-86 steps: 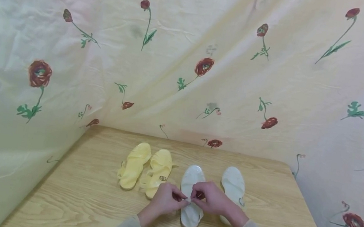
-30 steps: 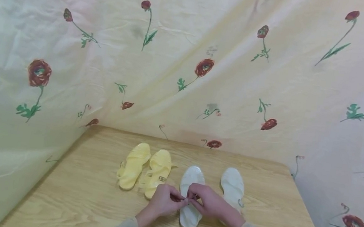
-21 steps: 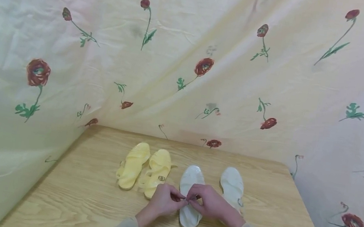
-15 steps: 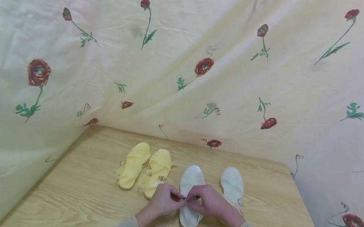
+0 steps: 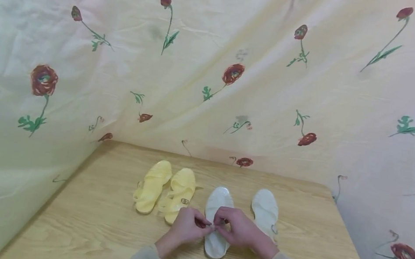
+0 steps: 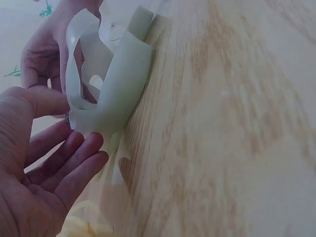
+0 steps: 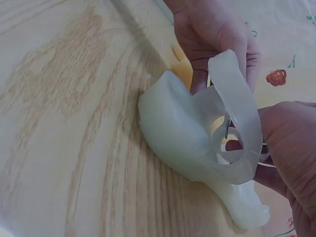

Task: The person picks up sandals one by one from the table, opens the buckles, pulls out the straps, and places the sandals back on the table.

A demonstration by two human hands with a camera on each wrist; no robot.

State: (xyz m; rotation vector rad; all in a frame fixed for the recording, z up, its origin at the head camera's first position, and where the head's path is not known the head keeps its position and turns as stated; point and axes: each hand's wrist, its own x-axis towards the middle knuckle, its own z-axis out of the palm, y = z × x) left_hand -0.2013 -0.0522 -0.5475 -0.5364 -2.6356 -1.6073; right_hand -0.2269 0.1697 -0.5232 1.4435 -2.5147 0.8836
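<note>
A whitish sandal (image 5: 214, 248) stands on the wooden table between both hands, its toe pointing away. My left hand (image 5: 186, 227) pinches the sandal's strap near its buckle from the left; in the left wrist view the left hand (image 6: 44, 168) has thumb and forefinger at a small metal piece, other fingers beside the sandal (image 6: 116, 84). My right hand (image 5: 239, 229) pinches the strap from the right, fingertips meeting the left ones. In the right wrist view the right hand (image 7: 291, 153) is at the looped strap (image 7: 242, 108), with a metal pin visible inside; its fingertips are partly hidden.
A second whitish sandal (image 5: 265, 206) lies to the right, partly behind my right forearm. Two yellow sandals, one outer (image 5: 154, 184) and one nearer (image 5: 183, 183), lie side by side at the left. Flowered cloth (image 5: 183, 77) hangs behind the table (image 5: 99, 220) and along its sides.
Both hands remain at the same strap, with small shifts of the right fingers. The whole head view has moved slightly; the sandals keep their places.
</note>
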